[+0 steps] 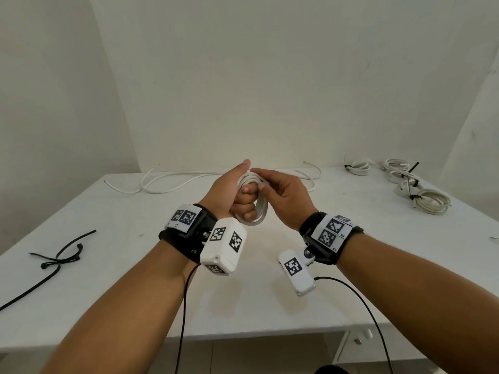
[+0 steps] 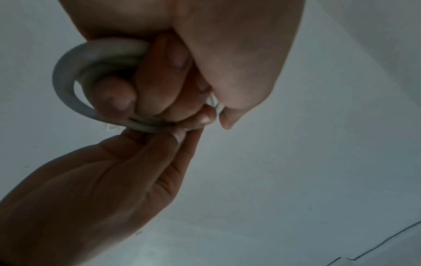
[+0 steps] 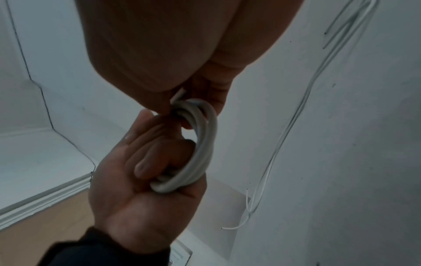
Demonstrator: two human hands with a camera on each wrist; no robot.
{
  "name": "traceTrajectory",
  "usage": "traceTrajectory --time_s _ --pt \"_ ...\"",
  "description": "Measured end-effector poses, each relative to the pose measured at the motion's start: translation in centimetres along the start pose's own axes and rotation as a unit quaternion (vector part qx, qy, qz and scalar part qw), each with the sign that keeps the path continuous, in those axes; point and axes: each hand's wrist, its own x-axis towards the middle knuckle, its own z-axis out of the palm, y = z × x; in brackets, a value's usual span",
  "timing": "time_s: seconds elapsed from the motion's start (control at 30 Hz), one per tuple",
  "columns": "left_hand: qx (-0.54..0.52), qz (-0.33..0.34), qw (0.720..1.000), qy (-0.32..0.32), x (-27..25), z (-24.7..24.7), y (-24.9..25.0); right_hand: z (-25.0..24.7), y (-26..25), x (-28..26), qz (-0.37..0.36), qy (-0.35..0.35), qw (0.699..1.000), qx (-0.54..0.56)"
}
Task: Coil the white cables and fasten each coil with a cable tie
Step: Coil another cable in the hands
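Observation:
A coil of white cable (image 1: 259, 203) (image 2: 66, 88) (image 3: 202, 144) is held above the middle of the white table (image 1: 270, 279). My left hand (image 1: 237, 195) (image 3: 145, 162) grips it, fingers curled through the loops. My right hand (image 1: 272, 184) (image 2: 159, 133) pinches the top of the coil, where a cable end (image 3: 180, 95) sticks out. Loose white cables (image 1: 172, 182) lie along the table's far edge. Black cable ties (image 1: 59, 255) lie at the left.
Several tied coils (image 1: 415, 187) with black ties sit at the table's far right. A black wire (image 1: 359, 300) trails from each wrist camera over the near edge. Walls close in behind and on both sides.

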Motion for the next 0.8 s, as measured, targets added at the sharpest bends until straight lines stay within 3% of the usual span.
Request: traceTrajectory --time_s 0.17,0.37,0.57,0.8 --pt "-0.024 0.012 0.99 0.139 0.3 0.8 -0.2 0.5 -0.1 -0.1 -0.031 0.007 0.994 -0.101" --pt "-0.017 0.048 0.971 0.233 0.2 0.8 0.1 1.9 -1.4 0.2 -0.035 0.046 0.991 -0.123" --pt "-0.022 0.106 0.953 0.283 -0.1 0.6 0.3 3.3 -2.6 0.9 0.083 0.076 0.99 0.083" --pt "-0.036 0.066 0.958 0.276 -1.1 0.2 -0.7 5.4 -2.6 0.7 0.139 0.154 0.962 0.179"
